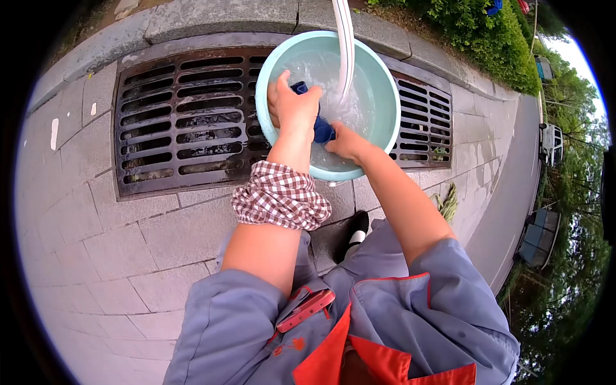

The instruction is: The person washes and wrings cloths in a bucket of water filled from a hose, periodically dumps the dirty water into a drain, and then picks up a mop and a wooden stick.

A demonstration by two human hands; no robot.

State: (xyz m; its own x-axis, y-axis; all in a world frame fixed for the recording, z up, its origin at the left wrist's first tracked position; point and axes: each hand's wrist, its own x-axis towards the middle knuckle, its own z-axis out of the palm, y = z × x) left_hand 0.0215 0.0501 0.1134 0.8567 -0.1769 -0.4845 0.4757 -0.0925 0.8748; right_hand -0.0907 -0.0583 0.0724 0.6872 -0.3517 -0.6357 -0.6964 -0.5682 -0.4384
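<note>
A pale turquoise basin [393,102] stands on a metal drain grate, holding rippling, cloudy water [369,70]. Over its near side, my left hand [296,106] is closed around a wet dark blue cloth [323,131], one rolled end poking out above the fingers. My right hand [346,142] pinches the cloth's lower right end, close to the water. The cloth is bunched between both hands, and its full shape is hidden. A whitish hose [346,48] comes down from the top into the basin, its lower end near the water.
The drain grate [208,106] extends on both sides of the basin, wet on the left. Behind runs a stone curb [212,20] with a hedge [475,35] at right. Paving slabs [147,269] surround it. A road with a parked white vehicle [552,144] lies far right.
</note>
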